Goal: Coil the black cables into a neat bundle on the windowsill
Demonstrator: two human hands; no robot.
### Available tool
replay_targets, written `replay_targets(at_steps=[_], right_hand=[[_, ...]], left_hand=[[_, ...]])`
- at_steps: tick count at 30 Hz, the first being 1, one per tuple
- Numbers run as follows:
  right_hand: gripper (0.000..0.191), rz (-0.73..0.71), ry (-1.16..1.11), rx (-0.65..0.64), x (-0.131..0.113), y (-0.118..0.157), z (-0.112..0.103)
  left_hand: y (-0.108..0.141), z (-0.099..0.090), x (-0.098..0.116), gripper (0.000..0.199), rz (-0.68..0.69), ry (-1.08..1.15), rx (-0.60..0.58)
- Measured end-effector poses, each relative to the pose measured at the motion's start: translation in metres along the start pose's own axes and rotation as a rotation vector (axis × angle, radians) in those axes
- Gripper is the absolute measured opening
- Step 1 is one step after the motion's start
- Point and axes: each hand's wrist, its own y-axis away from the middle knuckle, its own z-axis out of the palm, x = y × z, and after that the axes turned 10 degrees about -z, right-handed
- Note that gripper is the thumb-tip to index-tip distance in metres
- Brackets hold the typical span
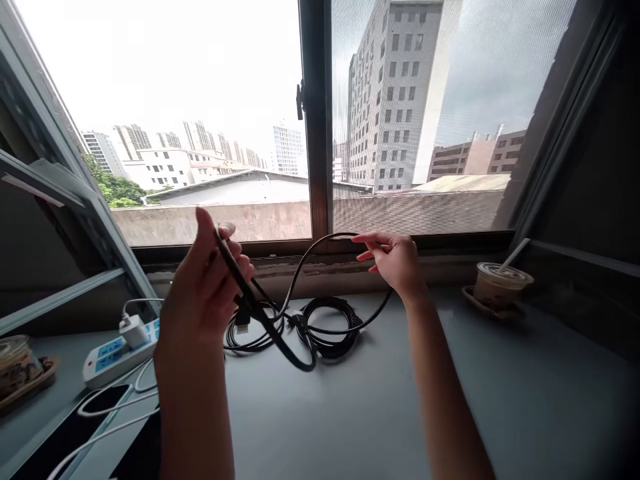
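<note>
A loose black cable (299, 272) runs in wide loops between my two hands, above the table. My left hand (205, 287) is closed round a doubled length of it, thumb pointing up. Fingertips of my right hand (393, 257) pinch the cable at the top of an arch, and from there it curves down behind the wrist. Below and between the hands lie a coiled black cable (333, 350) and, left of it, another black coil (245, 347). A dark plug end (243, 320) hangs near my left hand, partly hidden.
At the left stands a power strip (103, 363) with a white charger (133, 331) and white cords. A drink cup (500, 283) with a straw sits at the right, another cup (17, 367) at the far left. The window frame (320, 133) borders the table's back.
</note>
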Motion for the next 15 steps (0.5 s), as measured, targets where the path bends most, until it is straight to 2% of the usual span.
replay_targets(at_steps=[3,6,8,11,13,15], right_hand=[[0.023,0.053,0.031,0.001,0.022,-0.004,0.002],[0.020,0.022,0.008,-0.081,0.021,-0.004,0.007],[0.020,-0.066,-0.023,-0.136,0.008,-0.001,0.014],[0.019,-0.198,-0.088,-0.253,-0.020,0.008,0.026],[0.017,-0.236,-0.096,-0.363,-0.038,0.014,0.031],[0.023,-0.232,-0.078,-0.435,-0.053,0.019,0.032]], left_hand=[[0.002,-0.010,0.007,0.042,0.041,0.153,-0.040],[0.000,-0.014,0.004,0.024,0.026,0.264,-0.097],[-0.002,-0.009,-0.002,0.018,-0.017,0.261,-0.153],[-0.005,0.004,-0.014,0.023,-0.060,0.214,-0.224],[-0.005,0.012,-0.020,0.024,-0.066,0.250,-0.264],[-0.006,0.016,-0.024,0.024,-0.055,0.326,-0.292]])
